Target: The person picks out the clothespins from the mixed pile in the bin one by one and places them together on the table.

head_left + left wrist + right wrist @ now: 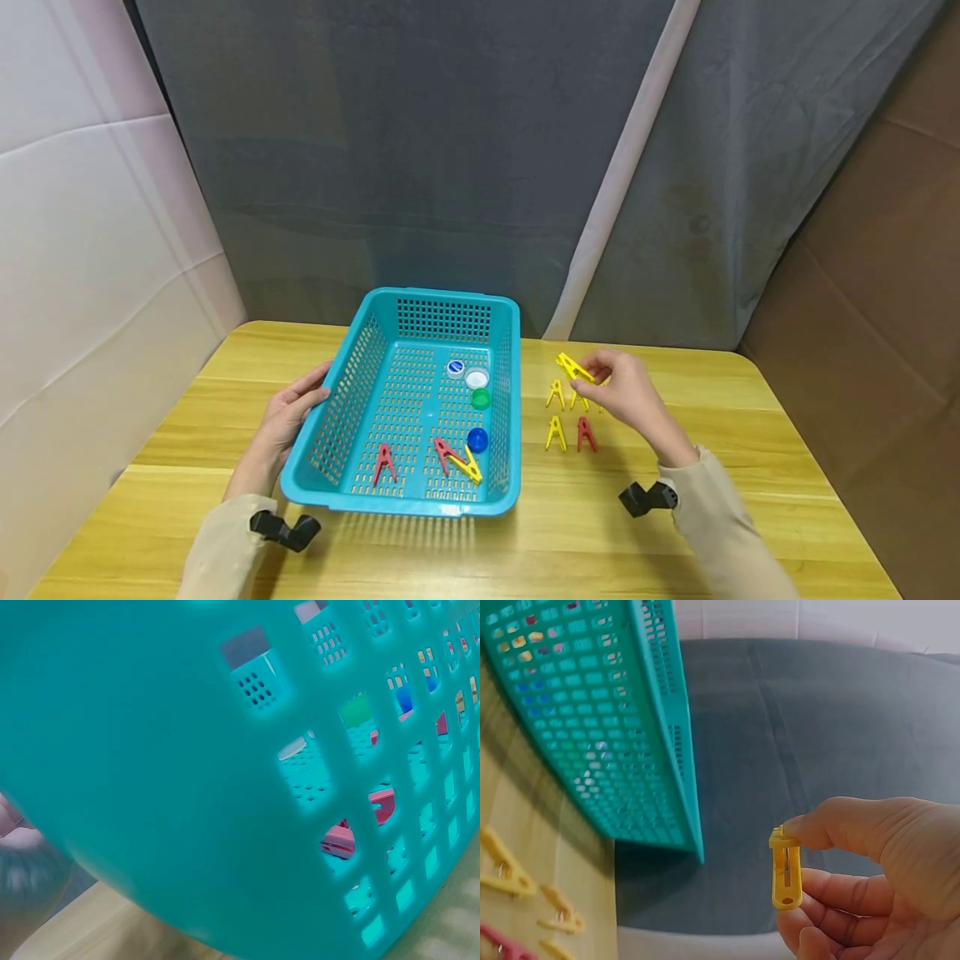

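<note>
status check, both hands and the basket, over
Right hand pinching a yellow clothespin, raised off the table. Left hand touching left side of the basket. Nothing seen between that clothespin and the basket.

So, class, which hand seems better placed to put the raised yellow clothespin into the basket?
Probably the right hand: it pinches the yellow clothespin to the basket's right, while the left hand touches the basket's left side.

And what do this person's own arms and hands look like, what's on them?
On the left, a long beige cloth sleeve with a small, angular black device at its cuff; on the right, a matching beige cloth sleeve and angular black device. The left hand and right hand wear no gloves. I see no cables.
</note>
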`<state>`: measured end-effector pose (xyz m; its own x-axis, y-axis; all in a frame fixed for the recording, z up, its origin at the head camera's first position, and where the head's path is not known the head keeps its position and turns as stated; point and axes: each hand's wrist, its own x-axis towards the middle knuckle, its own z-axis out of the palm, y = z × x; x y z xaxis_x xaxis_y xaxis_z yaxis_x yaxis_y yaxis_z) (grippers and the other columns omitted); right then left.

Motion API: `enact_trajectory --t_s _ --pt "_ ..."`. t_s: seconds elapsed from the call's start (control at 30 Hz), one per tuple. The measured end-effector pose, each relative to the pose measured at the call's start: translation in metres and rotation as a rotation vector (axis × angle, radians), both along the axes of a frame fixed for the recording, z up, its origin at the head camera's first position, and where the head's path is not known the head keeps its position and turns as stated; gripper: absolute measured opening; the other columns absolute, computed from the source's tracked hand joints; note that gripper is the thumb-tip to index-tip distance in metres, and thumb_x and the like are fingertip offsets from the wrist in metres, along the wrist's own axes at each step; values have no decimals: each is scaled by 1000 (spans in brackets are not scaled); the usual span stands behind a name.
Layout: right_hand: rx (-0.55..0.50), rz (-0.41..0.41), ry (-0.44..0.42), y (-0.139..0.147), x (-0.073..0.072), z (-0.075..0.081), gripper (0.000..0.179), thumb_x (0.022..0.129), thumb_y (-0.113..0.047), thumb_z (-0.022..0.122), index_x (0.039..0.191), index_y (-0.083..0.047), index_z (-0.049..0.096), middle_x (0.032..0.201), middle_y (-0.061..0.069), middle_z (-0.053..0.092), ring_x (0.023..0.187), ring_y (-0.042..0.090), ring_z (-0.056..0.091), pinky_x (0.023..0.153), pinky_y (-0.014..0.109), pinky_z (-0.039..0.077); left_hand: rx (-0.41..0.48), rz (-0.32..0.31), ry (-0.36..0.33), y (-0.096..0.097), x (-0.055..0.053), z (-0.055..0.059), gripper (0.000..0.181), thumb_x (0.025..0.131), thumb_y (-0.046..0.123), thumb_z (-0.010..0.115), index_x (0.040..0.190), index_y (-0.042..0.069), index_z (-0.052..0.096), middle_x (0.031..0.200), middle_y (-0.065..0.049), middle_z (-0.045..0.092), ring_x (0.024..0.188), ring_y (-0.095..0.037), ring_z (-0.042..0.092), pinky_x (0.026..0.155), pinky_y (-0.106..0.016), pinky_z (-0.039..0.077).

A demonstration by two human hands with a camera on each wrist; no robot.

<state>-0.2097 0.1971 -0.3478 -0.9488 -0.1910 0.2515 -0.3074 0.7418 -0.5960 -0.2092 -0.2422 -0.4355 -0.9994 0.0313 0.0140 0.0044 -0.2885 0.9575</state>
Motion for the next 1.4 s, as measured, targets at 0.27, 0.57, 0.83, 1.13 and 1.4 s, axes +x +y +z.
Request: enact_trajectory --t_s 0.27,0.57,0.83,1.13,1.4 --pt "10 -70 6 26 6 -18 18 77 -7 74 89 5 68 77 9 63 68 19 55 57 26 46 17 -1 3 1 0 1 38 92 3 57 129 13 58 106 14 65 96 -4 63 77 -22 54" --pt "37 -149 -48 52 16 -45 18 76 -6 75 85 7 66 72 8 60 64 17 52 54 24 44 13 -10 10 0 0 0 35 92 3 57 123 18 63 106 15 65 96 -4 63 78 -23 54" --pt "43 -201 -97 61 18 -66 19 76 -8 75 83 6 65 71 7 60 64 16 51 56 26 43 23 -11 28 0 -1 -1 35 93 0 55 122 18 64 107 14 65 96 -5 64 77 -23 54" --pt "19 -236 -146 65 15 -88 16 75 -7 75 79 4 64 68 4 58 61 14 49 53 23 41 34 -3 12 -1 0 -2 35 93 0 55 121 18 64 106 14 65 95 -5 64 76 -23 54" --pt "15 -257 -195 62 13 -103 17 74 -8 75 79 4 64 65 3 55 56 11 45 45 20 36 18 2 21 0 -1 -3 36 93 1 55 124 16 62 106 14 65 95 -5 64 76 -22 54"
